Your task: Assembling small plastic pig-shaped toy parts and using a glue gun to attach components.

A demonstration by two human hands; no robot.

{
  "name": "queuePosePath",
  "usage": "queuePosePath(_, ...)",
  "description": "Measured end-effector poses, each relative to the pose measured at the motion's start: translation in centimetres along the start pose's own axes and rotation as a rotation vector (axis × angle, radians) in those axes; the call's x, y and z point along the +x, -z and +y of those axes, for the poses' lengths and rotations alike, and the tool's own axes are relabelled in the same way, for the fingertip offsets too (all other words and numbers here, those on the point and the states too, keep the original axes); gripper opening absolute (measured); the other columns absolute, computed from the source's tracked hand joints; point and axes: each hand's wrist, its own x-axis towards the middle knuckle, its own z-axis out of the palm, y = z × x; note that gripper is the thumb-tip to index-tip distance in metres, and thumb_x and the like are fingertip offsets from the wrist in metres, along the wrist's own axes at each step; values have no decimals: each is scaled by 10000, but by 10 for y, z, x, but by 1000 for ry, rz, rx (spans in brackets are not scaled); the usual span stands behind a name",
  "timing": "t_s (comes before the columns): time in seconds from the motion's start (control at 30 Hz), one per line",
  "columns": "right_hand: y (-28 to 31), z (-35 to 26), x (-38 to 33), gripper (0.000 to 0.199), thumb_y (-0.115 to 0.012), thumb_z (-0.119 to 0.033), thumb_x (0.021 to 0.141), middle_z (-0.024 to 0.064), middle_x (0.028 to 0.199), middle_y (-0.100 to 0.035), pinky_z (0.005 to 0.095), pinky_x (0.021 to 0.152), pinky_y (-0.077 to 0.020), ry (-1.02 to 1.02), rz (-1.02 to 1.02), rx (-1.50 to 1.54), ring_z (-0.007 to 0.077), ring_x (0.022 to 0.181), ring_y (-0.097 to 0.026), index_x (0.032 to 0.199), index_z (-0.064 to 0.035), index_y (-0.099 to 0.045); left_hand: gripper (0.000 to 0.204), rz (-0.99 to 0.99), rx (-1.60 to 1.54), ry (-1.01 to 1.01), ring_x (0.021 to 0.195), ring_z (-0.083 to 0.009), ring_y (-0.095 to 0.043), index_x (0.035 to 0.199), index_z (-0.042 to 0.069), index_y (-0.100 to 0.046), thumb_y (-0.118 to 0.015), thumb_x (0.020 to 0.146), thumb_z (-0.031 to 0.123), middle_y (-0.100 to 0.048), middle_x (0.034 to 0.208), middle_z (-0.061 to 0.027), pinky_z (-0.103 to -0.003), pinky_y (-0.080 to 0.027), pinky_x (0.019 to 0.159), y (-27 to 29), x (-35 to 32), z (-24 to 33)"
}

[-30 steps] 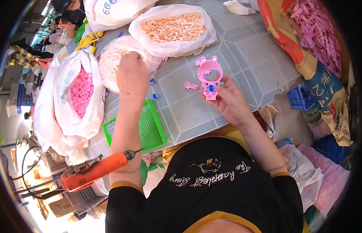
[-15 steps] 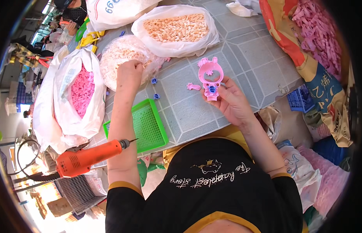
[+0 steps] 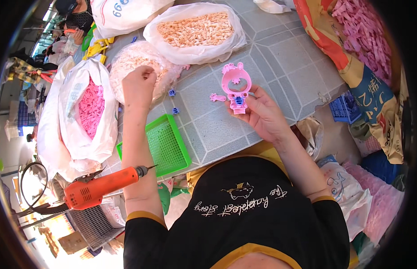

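Note:
Between the thumb and fingers of my right hand [image 3: 266, 115] is a pink plastic toy part [image 3: 225, 85], shaped like a figure with ears and a ring-shaped head. A small blue piece [image 3: 239, 101] sits in its body. My left hand [image 3: 137, 87] hovers at the clear bag of pale pieces [image 3: 123, 67], fingers curled to a pinch; whatever they hold is too small to make out. Beside the figure lies a loose pink arm-shaped piece [image 3: 217, 97] on the grey tabletop [image 3: 217, 130]. Two small blue pieces [image 3: 176, 110] rest nearer my left arm.
A green perforated tray [image 3: 166, 145] stands at the table's near edge. An orange power screwdriver [image 3: 103, 186] hangs left of my forearm. White bags of pink pieces [image 3: 91, 110] and orange-tan pieces [image 3: 195, 30] lie around. At right is a large sack [image 3: 352, 67]; a blue basket [image 3: 345, 107] is below.
The whole view has shifted slightly. My left hand has moved a little left and its curled fingers have turned. My right hand keeps its hold on the pink toy part.

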Motion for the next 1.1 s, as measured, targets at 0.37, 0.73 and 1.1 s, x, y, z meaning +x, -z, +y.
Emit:
queuePosePath(0.37, 1, -3, 4, 367, -525, -193, 1043, 146, 1277, -604, 389, 1031, -517, -58, -67, -8, 265, 1162, -638, 1363, -46, -420, 211, -298, -414, -725, 887, -209, -667, 981, 37, -741, -716, 784, -34, -724, 934, -75, -314, -526, 788, -19, -70, 90)
queuePosePath(0.73, 1, -5, 0, 356, -559, -184, 1031, 113, 1244, -619, 375, 1021, -530, -48, -67, 25, 221, 1117, -656, 1350, -70, -450, 251, -177, -61, -1008, 913, -228, -635, 970, 100, -728, -735, 719, 81, -717, 955, -12, -388, -479, 816, -28, -65, 96)
queuePosePath(1.1, 4, -2, 1, 335, -558, -196, 1035, 83, 1204, -633, 360, 1021, -531, -51, -84, 1, 187, 1107, -657, 1340, -84, -475, 278, -205, 44, -1081, 952, -237, -636, 1008, 107, -726, -722, 732, 72, -712, 995, -15, -392, -487, 842, -24, -66, 103)
